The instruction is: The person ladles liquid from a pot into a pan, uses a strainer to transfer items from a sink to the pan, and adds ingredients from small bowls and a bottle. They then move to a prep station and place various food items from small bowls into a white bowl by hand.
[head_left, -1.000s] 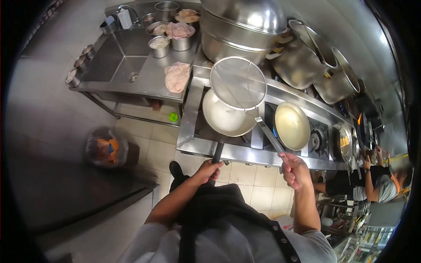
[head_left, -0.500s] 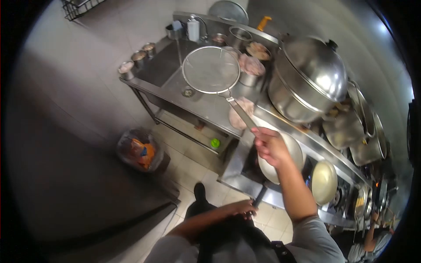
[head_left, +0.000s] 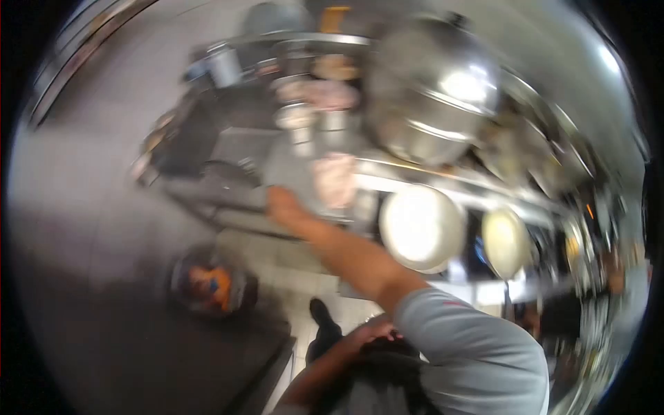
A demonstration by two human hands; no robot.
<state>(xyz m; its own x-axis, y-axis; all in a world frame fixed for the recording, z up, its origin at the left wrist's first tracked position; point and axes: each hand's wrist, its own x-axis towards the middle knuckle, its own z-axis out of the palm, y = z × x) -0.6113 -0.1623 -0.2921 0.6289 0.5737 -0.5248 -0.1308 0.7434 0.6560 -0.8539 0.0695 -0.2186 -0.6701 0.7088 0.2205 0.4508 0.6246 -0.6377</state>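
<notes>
My right hand [head_left: 282,204] reaches out to the left over the front edge of the steel sink counter, fingers smeared by motion but closed on the handle of a wire-mesh strainer [head_left: 232,178]. The strainer shows only as a faint blurred oval above the sink. My left hand [head_left: 379,330] is low in front of my body, partly behind my right sleeve. Its fingers are blurred, and I cannot make out whether it holds anything. Pale raw meat [head_left: 335,181] lies on the counter to the right of my right hand. A white-lined pan [head_left: 422,228] sits on the stove.
A second light pan [head_left: 505,235] stands farther right on the stove. Behind it rises a large lidded steel pot [head_left: 436,97]. A lined bin [head_left: 242,287] with orange contents is on the floor at left. Another person's arm [head_left: 614,270] shows at far right.
My right hand has swung left and down with the strainer, from above the stove to the sink's front edge. My left hand no longer shows beside the pan's black handle. The view has shifted and blurred.
</notes>
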